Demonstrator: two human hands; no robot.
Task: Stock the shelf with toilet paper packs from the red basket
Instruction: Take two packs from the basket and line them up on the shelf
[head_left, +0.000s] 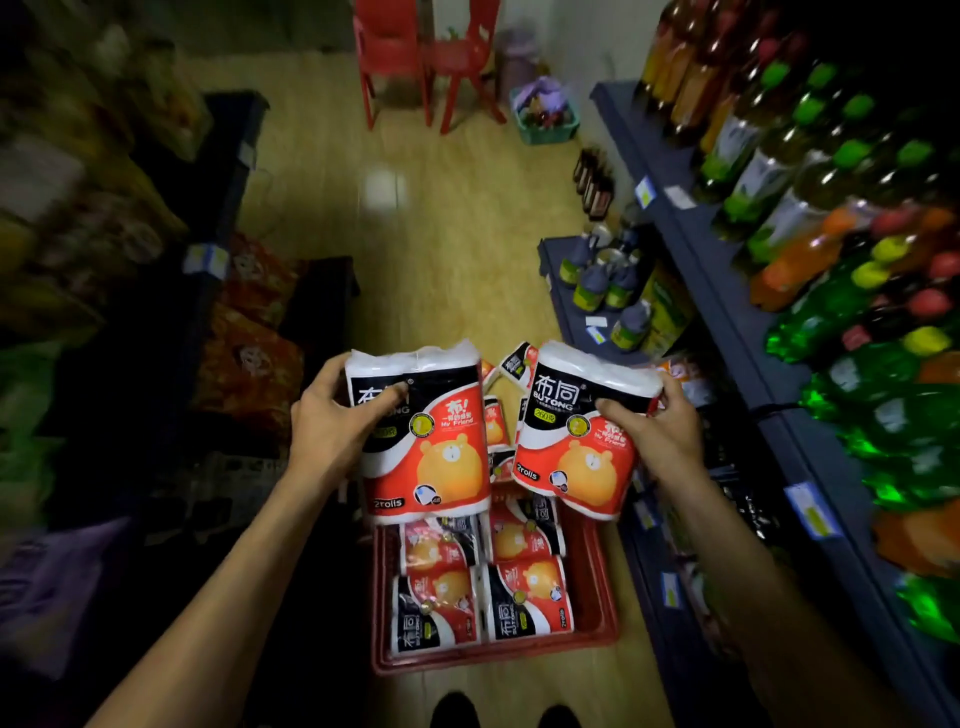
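Left fingers: your left hand (332, 421) curls round the upper left edge of a two-roll toilet paper pack (423, 434), thumb laid across the black band on its front, the other fingers behind it.
Right fingers: your right hand (657, 428) grips a second two-roll pack (579, 431) at its upper right corner, thumb on the front, fingers wrapped behind.
Look of the packs: white roll ends on top, a black band with white lettering, a red lower half with an orange bear, "2rolls" printed near the bottom.
Attitude: the left pack is about upright; the right one tilts, top toward 1 o'clock.
Place: both are held side by side, close but apart, above the far end of the red basket (597, 623).
Basket: on the wooden floor (441, 260) at 6 o'clock from the held packs, with more of the same packs (524, 597) lying inside.
Shelf: blue shelving (727, 312) runs along at 3 o'clock, carrying drink bottles (831, 182).
Far end: red plastic chairs (426, 57) at 12 o'clock.
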